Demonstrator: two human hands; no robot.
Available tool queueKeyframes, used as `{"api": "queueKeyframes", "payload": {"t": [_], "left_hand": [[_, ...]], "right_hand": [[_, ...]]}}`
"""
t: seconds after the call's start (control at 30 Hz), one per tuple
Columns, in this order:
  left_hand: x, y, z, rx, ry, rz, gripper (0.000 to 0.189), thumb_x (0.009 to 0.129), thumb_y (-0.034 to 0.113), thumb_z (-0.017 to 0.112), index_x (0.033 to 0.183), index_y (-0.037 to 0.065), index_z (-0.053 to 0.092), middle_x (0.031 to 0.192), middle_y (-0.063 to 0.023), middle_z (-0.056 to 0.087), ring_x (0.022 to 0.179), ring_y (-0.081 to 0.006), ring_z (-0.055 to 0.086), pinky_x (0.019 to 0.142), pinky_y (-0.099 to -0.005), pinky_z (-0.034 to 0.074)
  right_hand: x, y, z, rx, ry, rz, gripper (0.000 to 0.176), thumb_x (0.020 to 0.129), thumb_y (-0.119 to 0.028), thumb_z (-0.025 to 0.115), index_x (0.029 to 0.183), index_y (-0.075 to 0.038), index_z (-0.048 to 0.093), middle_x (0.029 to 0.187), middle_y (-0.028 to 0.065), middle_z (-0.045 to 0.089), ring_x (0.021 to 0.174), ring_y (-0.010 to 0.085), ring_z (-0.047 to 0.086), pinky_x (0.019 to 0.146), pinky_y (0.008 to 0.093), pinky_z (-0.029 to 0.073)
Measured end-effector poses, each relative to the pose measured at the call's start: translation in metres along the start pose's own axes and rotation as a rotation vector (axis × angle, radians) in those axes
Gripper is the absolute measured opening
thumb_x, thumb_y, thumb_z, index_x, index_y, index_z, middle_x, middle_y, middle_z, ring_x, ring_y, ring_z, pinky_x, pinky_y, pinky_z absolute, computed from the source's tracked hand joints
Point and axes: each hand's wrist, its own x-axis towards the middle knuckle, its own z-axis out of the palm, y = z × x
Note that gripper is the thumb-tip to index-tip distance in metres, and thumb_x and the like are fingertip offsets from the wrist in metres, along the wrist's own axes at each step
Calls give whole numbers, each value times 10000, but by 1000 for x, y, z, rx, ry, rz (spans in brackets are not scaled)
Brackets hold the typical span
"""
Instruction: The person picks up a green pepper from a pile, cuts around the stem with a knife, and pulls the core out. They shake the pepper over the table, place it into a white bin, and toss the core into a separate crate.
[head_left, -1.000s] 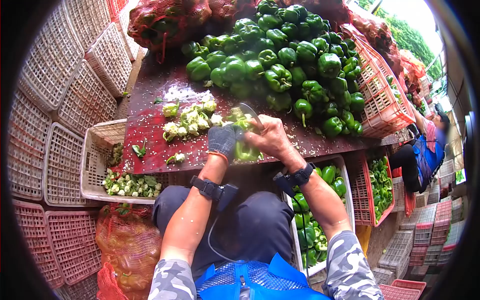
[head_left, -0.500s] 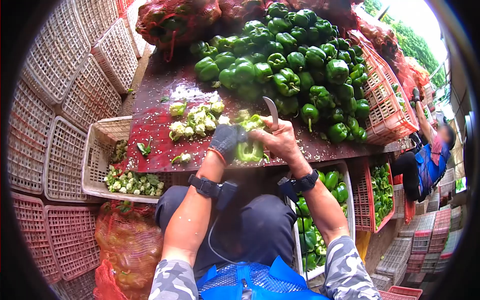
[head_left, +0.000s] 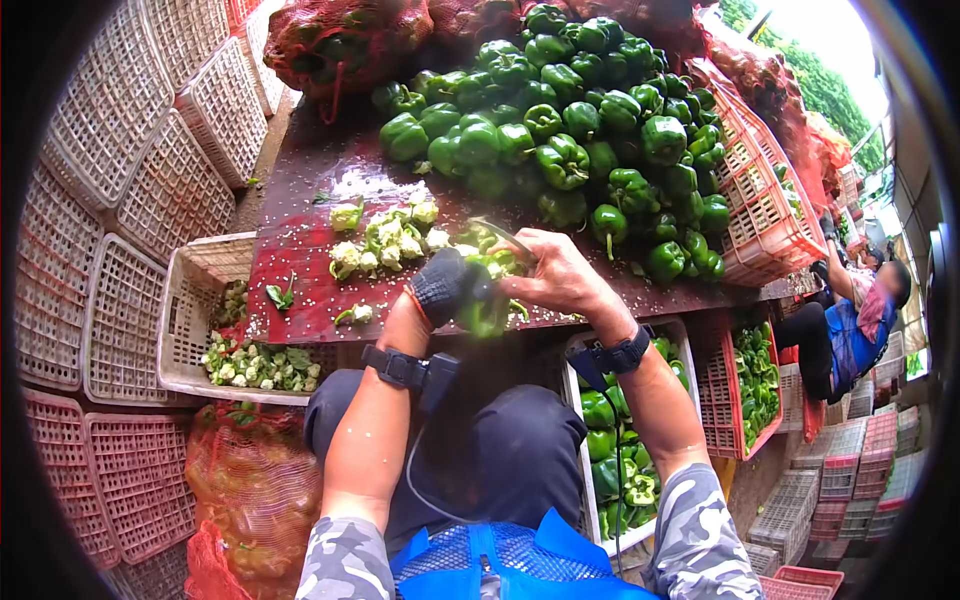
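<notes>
**Left hand (head_left: pixel 445 287) on a glossy green bell pepper (head_left: pixel 484 312), right hand (head_left: pixel 568 275) on a thin curved metal knife (head_left: pixel 508 239)**

Left: dark grey knit glove (head_left: pixel 436 279), fingers closed around the pepper; exact fingertip contact blurred. Right: bare, fingers curled tight on the knife, handle hidden in the grip. Blade angles far-left over the pepper; can't tell if it's touching.

Pepper sits between the 2 hands at the near edge of the dark red flat table (head_left: pixel 300 215). Just left of it: loose heap of pale green-white pepper cores (head_left: pixel 388 243), seeds scattered around. Far and right: big pile of whole green bell peppers (head_left: pixel 610 130) beside a tilted orange-red plastic crate (head_left: pixel 770 205).

Below table level, left: off-white plastic crate (head_left: pixel 176 335) with more cores. Right: white plastic crate (head_left: pixel 590 490) of green peppers, then red plastic crate (head_left: pixel 717 400) of green pieces. Near left: bulging red mesh sack (head_left: pixel 250 485).
</notes>
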Motion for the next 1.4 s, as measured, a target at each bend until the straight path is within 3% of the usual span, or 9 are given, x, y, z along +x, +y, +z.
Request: {"api": "queueKeyframes", "payload": {"t": [0.27, 0.33, 0.97, 1.03, 1.07, 1.1, 1.17, 1.3, 1.4], "left_hand": [[3, 3, -7, -59, 50, 34, 135, 769, 250, 716, 801, 135, 652, 750, -99, 642, 667, -324, 627, 616, -451, 477], [6, 6, -12, -46, -227, -57, 183, 776, 198, 704, 931, 108, 667, 849, -123, 657, 805, -362, 619, 735, -459, 480], [-12, -3, 14, -229, -34, -306, 189, 813, 196, 686, 965, 83, 673, 837, -130, 670, 803, -360, 643, 713, -466, 496], [-13, -11, 10, -105, -119, -328, 186, 824, 200, 685, 975, 91, 695, 815, -131, 684, 771, -348, 659, 685, -468, 507], [-10, -7, 9, -568, -118, -762, 160, 876, 184, 646, 986, 86, 708, 803, -110, 699, 733, -278, 681, 669, -413, 537], [-14, -12, 6, -158, -146, -391, 223, 919, 153, 598, 1072, 35, 708, 801, -63, 702, 722, -188, 681, 676, -343, 556], [-37, -40, 67, -1194, 166, -863, 304, 942, 134, 572, 1179, -22, 681, 848, -39, 702, 727, -137, 660, 686, -305, 561], [-19, -20, 17, -891, 117, -646, 415, 1010, 232, 526, 1294, -56, 618, 1024, -74, 712, 854, -114, 659, 771, -295, 566], [-30, -30, 38, -577, 299, -545, 180, 913, 248, 645, 934, 71, 675, 833, -128, 668, 781, -354, 635, 706, -464, 493]], "right_hand": [[-2, 5, 10, 470, 28, 121, 283, 798, -101, 786, 1066, -27, 735, 948, 52, 686, 882, 106, 628, 796, 310, 523], [-3, 4, 14, 475, 62, 120, 293, 791, -99, 784, 1073, -34, 737, 958, 63, 692, 879, 125, 639, 798, 315, 525], [9, 38, 55, 379, 592, 125, 244, 818, -51, 712, 1060, -43, 739, 931, 71, 734, 829, 140, 686, 753, 313, 548], [3, 40, 48, 382, 468, 138, 217, 818, -59, 723, 1033, -40, 746, 851, 51, 729, 730, 135, 667, 688, 280, 534], [1, 41, 48, 340, 435, 169, 225, 823, -82, 732, 1043, -33, 744, 863, 64, 739, 741, 156, 683, 700, 300, 542], [1, 44, 46, 292, 405, 196, 237, 829, -104, 741, 1053, -27, 742, 876, 77, 750, 752, 177, 699, 713, 320, 551], [7, 58, 51, 171, 414, 226, 284, 835, -136, 751, 1090, -13, 729, 932, 104, 755, 784, 205, 716, 731, 339, 561], [20, 60, 53, 33, 526, 112, 437, 839, -206, 772, 1203, 17, 679, 1105, 179, 738, 886, 278, 744, 783, 383, 583], [17, 25, 37, 352, 410, 281, 443, 911, -287, 724, 1242, 1, 664, 1090, 131, 734, 891, 204, 728, 729, 332, 580]]}}
